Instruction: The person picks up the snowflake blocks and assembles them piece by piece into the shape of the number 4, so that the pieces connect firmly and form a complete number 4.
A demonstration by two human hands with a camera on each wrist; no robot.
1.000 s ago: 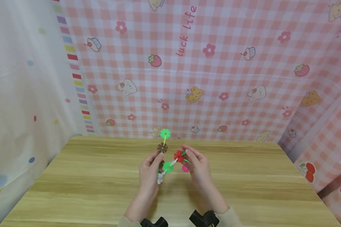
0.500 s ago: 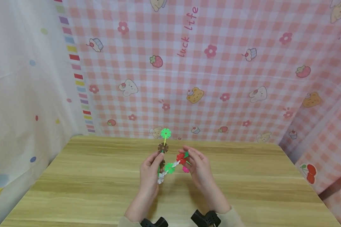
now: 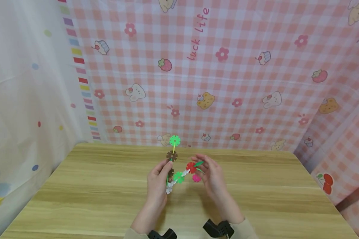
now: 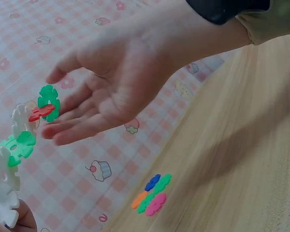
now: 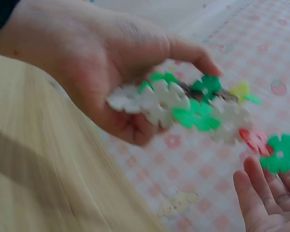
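Observation:
My left hand (image 3: 157,182) grips a chain of interlocking plastic flower discs above the table. One branch rises past the thumb: a brown disc (image 3: 171,156), a yellow one (image 3: 174,148) seen edge-on, and a bright green disc (image 3: 175,140) at the top. The other branch runs rightward through white and green discs (image 3: 178,177) to a red disc (image 3: 191,167) and a green end disc (image 5: 280,153). Close to that end, my right hand (image 3: 214,176) has its thumb apart and fingers extended. Its fingertips lie behind the green disc in the right wrist view; contact is unclear.
Several loose discs lie on the wooden table (image 3: 107,199), among them a pink disc (image 4: 156,204), a blue disc (image 4: 152,182) and an orange disc (image 4: 139,199). A checked cloth (image 3: 173,83) hangs behind the table's far edge.
The right hand's fingers have loosened from the green end disc, and the hand has shifted slightly right. The chain's right end has moved a little right. The left hand keeps its grip.

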